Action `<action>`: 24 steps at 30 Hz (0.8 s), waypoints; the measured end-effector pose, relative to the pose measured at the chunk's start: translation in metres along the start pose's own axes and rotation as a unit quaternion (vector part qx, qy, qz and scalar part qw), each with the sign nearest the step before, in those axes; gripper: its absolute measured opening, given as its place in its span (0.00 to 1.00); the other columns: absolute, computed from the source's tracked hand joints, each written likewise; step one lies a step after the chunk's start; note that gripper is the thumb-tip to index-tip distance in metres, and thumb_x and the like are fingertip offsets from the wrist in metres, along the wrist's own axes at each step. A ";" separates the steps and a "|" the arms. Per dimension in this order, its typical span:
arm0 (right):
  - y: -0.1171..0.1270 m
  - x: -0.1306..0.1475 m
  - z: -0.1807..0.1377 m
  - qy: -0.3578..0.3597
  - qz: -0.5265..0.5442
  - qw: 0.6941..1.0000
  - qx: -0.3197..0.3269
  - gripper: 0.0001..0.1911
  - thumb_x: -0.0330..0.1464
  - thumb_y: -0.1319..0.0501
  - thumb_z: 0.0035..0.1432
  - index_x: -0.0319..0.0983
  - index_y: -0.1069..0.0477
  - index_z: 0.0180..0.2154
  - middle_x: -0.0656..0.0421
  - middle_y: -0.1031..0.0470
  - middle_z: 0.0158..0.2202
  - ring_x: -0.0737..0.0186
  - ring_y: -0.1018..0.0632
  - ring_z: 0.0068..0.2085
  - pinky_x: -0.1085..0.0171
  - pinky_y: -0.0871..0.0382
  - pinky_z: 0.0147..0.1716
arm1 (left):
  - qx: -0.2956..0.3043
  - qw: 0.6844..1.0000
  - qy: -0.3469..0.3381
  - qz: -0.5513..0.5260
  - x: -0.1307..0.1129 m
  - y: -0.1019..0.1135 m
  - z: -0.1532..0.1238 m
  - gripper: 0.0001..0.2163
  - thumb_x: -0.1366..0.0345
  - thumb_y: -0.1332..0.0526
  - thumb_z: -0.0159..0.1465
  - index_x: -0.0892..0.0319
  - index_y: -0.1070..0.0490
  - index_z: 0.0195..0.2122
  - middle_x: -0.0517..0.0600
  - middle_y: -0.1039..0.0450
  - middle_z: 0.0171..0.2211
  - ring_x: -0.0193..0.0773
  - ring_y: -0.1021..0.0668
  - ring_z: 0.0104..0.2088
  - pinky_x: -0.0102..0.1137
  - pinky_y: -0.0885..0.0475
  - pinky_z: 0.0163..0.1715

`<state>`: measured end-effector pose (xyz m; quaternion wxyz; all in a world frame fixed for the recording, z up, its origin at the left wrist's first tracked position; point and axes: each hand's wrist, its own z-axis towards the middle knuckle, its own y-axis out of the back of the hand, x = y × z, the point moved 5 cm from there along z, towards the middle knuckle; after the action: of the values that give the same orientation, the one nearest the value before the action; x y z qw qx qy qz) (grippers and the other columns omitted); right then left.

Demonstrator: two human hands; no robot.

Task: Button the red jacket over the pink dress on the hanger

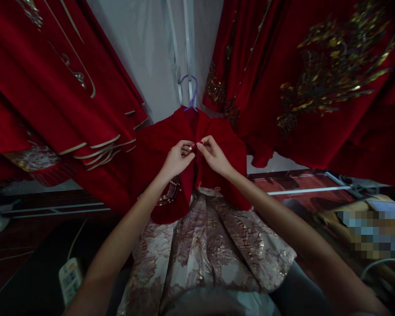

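Note:
A short red velvet jacket (pixel 164 145) hangs in front of me on a purple hanger (pixel 192 90), over a pale brocade skirt (pixel 210 245). My left hand (pixel 177 159) and my right hand (pixel 213 156) meet at the jacket's front opening, chest high. Both are closed in a pinch on the two front edges. A small pearl-like button (pixel 191 149) shows between the fingertips of my left hand. Beaded fringe (pixel 171 191) hangs from the jacket's lower left edge, beside my left wrist.
Red embroidered garments hang close on both sides: gold-trimmed ones (pixel 62 87) at left, gold-sequined ones (pixel 316 79) at right. A white wall with a vertical rail (pixel 182 57) is behind. A white power strip (pixel 70 278) lies low left, and a dark floor with clutter at right.

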<state>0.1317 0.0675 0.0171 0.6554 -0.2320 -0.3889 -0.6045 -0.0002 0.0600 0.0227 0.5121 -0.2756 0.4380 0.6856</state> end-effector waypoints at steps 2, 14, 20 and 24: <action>0.004 0.000 -0.003 0.000 0.011 1.000 -0.006 0.14 0.46 0.45 0.59 0.43 0.42 0.35 0.63 0.39 0.30 0.68 0.33 0.30 0.67 0.35 0.31 | 0.000 1.000 -0.022 0.015 0.001 0.000 -0.006 0.15 0.71 0.40 0.52 0.59 0.32 0.42 0.51 0.26 0.37 0.33 0.24 0.33 0.29 0.28 0.35; 0.010 -0.002 -0.009 -0.045 0.101 0.994 -0.013 0.18 0.41 0.35 0.48 0.42 0.34 0.39 0.58 0.29 0.41 0.65 0.26 0.38 0.60 0.28 0.44 | -0.061 0.998 -0.022 -0.002 -0.002 0.004 -0.016 0.10 0.66 0.37 0.54 0.57 0.34 0.37 0.50 0.25 0.36 0.36 0.21 0.38 0.29 0.27 0.38; 0.009 0.004 -0.010 -0.022 0.082 0.996 -0.008 0.15 0.39 0.36 0.51 0.41 0.30 0.40 0.57 0.27 0.41 0.64 0.25 0.39 0.60 0.27 0.43 | -0.043 0.999 -0.016 -0.013 -0.001 0.010 -0.009 0.10 0.65 0.34 0.52 0.58 0.33 0.34 0.50 0.25 0.34 0.36 0.21 0.36 0.28 0.28 0.34; 0.010 0.007 -0.011 -0.011 0.062 0.997 -0.032 0.14 0.40 0.37 0.53 0.41 0.29 0.41 0.56 0.27 0.42 0.64 0.24 0.38 0.59 0.25 0.41 | -0.030 0.999 -0.015 -0.023 -0.002 0.011 -0.008 0.09 0.66 0.35 0.51 0.59 0.32 0.32 0.50 0.24 0.34 0.37 0.21 0.36 0.29 0.27 0.34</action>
<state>0.1434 0.0565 0.0175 0.6795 -0.2835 -0.3618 -0.5719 -0.0103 0.0511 0.0235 0.5257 -0.2908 0.4026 0.6906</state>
